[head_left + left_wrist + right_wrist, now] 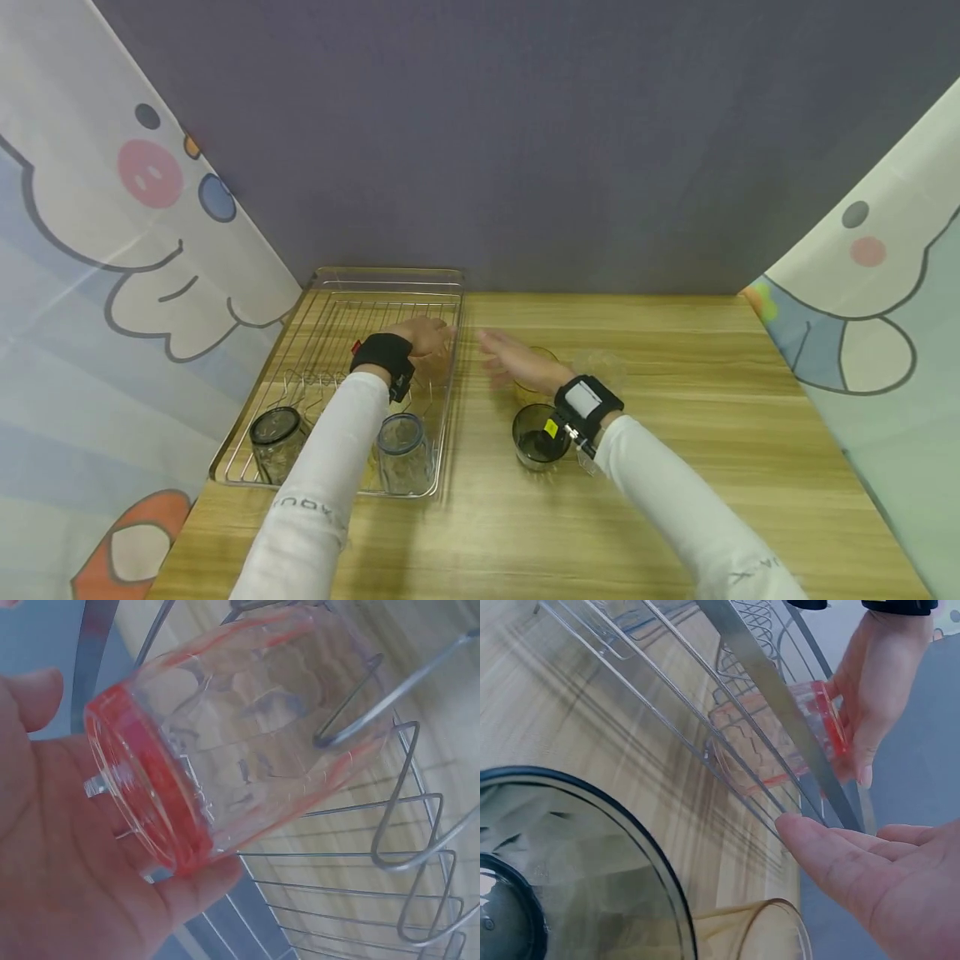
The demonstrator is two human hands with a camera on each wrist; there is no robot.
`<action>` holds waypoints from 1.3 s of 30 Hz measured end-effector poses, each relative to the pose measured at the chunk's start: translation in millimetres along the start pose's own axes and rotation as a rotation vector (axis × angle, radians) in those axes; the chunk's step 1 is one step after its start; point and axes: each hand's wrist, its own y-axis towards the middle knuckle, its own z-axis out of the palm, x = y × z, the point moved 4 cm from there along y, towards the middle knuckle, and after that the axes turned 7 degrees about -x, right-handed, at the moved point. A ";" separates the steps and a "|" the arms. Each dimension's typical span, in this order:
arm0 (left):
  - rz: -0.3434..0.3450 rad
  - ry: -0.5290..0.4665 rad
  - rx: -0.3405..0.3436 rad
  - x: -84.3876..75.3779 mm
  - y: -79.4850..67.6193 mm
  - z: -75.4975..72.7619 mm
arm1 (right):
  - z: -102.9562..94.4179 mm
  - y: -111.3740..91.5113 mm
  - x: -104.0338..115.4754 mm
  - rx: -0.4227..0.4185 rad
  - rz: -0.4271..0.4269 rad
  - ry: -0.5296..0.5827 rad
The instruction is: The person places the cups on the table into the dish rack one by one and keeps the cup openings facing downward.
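Left hand on a red glass in the wire rack

A pale wooden table (750, 417), its grain running left to right, meets a plain dark grey wall (525, 150) at its far edge. Light cloths printed with cartoon animals flank it, a left cloth (60, 292) and a right cloth (900, 350). On the table's left side sits a shiny wire rack (390, 270), with rows of looped prongs inside.

From here I see two white sleeves reaching in, black straps at the wrists. The left hand (429, 335) is partly curled at the right side of the rack, thumb and fingers on opposite sides of the red glass (255, 742), holding it by its thick end. The right hand (521, 360) is unfolded and holds nothing, its fingers pointing left toward the rack's right edge.

The red glass is in the rack among the prongs. Its body is see-through and faceted, faintly pink along the sides; the thick end by the palm is a strong red.

A dark glass (276, 450) stands in the rack's near left corner and a blue glass (405, 467) near its right one. On the table, by the right wrist, are a smoky glass (542, 437), an amber glass (727, 930) and a clear glass (603, 367).
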 end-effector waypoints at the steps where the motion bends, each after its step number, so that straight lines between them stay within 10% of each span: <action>1: -0.009 -0.069 -0.005 1.0 -1.3 -1.9 | -1.7 -0.2 1.0 -0.004 0.001 0.004; 20: 0.045 -0.639 -0.150 54.0 -13.2 -18.0 | -61.3 -18.2 12.6 -0.105 -0.093 0.049; 30: 0.089 -0.668 -0.272 63.5 -40.6 -29.0 | -131.7 -57.9 6.3 -0.195 -0.140 -0.034; 39: 0.188 -0.664 -0.325 62.8 -66.7 -38.2 | -157.5 -86.6 2.0 -0.239 -0.126 -0.149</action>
